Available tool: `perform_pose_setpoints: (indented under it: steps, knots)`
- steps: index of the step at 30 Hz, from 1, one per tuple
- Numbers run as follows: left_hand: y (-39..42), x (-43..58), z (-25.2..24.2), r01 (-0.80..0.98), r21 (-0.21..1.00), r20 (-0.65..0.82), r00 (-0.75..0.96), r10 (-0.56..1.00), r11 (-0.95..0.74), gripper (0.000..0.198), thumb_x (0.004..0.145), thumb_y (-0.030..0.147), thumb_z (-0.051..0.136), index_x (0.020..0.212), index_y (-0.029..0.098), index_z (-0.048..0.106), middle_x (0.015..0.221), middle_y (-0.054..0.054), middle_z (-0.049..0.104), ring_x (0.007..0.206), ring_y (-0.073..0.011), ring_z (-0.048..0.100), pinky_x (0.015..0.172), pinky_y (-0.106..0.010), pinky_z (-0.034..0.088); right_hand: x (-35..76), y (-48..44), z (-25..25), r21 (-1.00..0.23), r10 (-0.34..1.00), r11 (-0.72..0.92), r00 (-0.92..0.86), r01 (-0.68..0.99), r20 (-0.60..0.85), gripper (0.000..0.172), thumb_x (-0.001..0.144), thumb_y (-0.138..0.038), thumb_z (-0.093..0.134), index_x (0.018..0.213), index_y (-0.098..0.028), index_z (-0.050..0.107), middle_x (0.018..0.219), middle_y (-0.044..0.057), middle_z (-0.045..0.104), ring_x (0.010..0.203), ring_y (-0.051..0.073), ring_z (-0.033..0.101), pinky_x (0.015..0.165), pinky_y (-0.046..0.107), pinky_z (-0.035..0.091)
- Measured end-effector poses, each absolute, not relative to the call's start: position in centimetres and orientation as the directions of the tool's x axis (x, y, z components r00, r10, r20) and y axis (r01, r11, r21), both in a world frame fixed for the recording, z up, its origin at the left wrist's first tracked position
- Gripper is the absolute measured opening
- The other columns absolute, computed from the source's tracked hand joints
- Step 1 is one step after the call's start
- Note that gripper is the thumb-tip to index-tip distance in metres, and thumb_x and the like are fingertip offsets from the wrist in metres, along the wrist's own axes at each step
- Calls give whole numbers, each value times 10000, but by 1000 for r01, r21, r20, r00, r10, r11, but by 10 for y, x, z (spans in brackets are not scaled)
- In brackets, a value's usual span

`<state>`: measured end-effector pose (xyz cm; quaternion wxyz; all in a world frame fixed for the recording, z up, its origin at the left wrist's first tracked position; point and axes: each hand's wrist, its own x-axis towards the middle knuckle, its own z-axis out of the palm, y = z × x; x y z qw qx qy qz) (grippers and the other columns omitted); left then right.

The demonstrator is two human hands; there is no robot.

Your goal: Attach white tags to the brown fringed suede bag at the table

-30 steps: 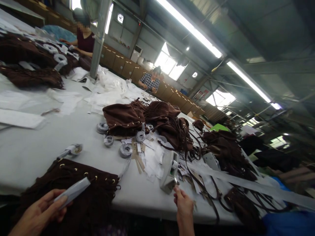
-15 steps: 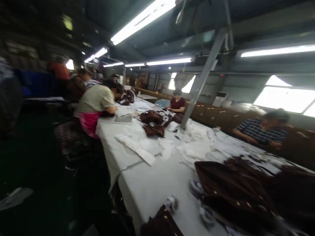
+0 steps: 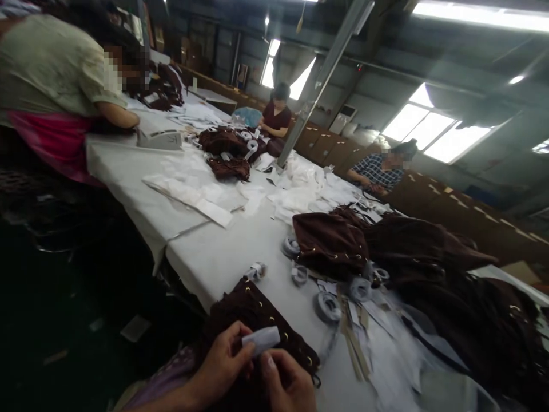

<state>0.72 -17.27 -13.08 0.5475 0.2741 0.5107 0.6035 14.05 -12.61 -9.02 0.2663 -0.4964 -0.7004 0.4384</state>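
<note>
My left hand (image 3: 225, 360) pinches a short, pale white strip (image 3: 262, 340) between thumb and fingers. My right hand (image 3: 289, 379) is curled closed just below the strip's right part; whatever lies between its fingertips is hidden. Under both hands is a dark brown bag (image 3: 246, 306) with a row of gold eyelets, lying over the table edge and my lap. A white-wrapped roll (image 3: 256, 270) sits at the bag's far corner.
On the white-covered table (image 3: 206, 257) lie another brown bag (image 3: 330, 237), several pale rolls (image 3: 328, 306), tan strips (image 3: 354, 337) and a brown heap (image 3: 433, 252). A slanted post (image 3: 315, 91) rises beyond. Co-workers sit at left (image 3: 55, 80), far side (image 3: 277, 117) and right (image 3: 384, 171).
The view has swung down and to the right. My hands, unseen earlier, now show with the white strip over the eyeleted bag, more of which is visible.
</note>
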Motion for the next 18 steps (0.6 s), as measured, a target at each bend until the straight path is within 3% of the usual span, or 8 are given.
perform_pose_setpoints:
  steps: [5, 14, 18]
  knots:
    - [-174, 5, -127, -240, 965, -179, -285, 942, 110, 299, 830, 462, 577, 861, 168, 536, 680, 9, 582, 601, -126, 550, 572, -217, 434, 119, -116, -79, -895, 886, 24, -424, 445, -187, 411, 773, -547, 556, 644, -174, 671, 596, 21, 644, 589, 165, 564, 565, 226, 428]
    - [-180, 5, -126, -37, 991, -130, -311, 942, 125, 257, 863, 435, 524, 876, 186, 584, 657, -1, 590, 577, -141, 525, 534, -215, 387, 120, -118, -103, -831, 926, -115, -244, 545, -287, 512, 727, -611, 582, 510, -148, 619, 480, 4, 547, 487, 121, 442, 481, 232, 345]
    - [-178, 5, -131, -51, 998, -39, -361, 932, 22, 330, 850, 370, 556, 1150, 234, 554, 797, -23, 667, 710, -186, 608, 703, -245, 456, 121, -114, -120, -843, 946, -99, -214, 528, -245, 547, 688, -655, 593, 469, -153, 589, 438, -11, 496, 449, 105, 393, 437, 231, 301]
